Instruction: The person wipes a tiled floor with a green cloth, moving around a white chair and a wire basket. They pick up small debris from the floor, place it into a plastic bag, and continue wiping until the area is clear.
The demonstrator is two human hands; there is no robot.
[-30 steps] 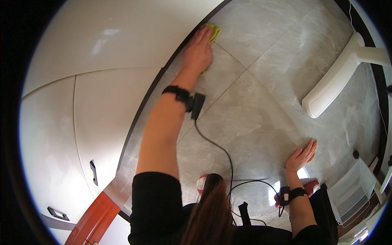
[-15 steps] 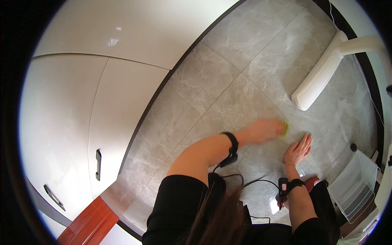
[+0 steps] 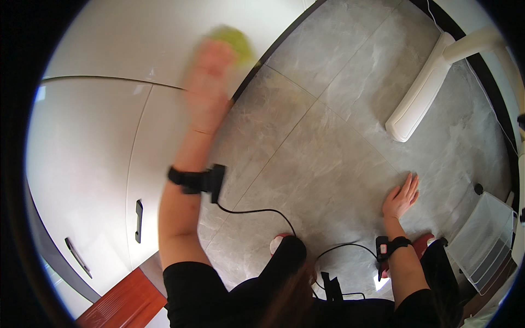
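Observation:
My left hand [image 3: 210, 74] is stretched far out at the upper left, in front of the glossy white cabinet [image 3: 136, 41]. Under its fingers is a rounded yellow-green sponge-like pad [image 3: 235, 44]; motion blurs both, and contact with the panel cannot be made out for sure. Lower right, my right hand [image 3: 401, 198] lies flat on the grey marbled floor tiles [image 3: 322, 164], fingers extended and holding nothing. Each forearm wears a black strap with a small device and a cable.
A white stand foot [image 3: 421, 90] rests on the floor at the upper right. Beside my right arm is a pale mesh-sided rack [image 3: 481, 240]. Dark trim [image 3: 261, 61] edges the cabinet base. A reddish-brown wooden piece [image 3: 123, 300] is at the lower left. My cables trail near my knees.
My left hand has swung from the floor near my right hand up and left to the cabinet, carrying the yellow-green pad. My right hand stays planted on the floor.

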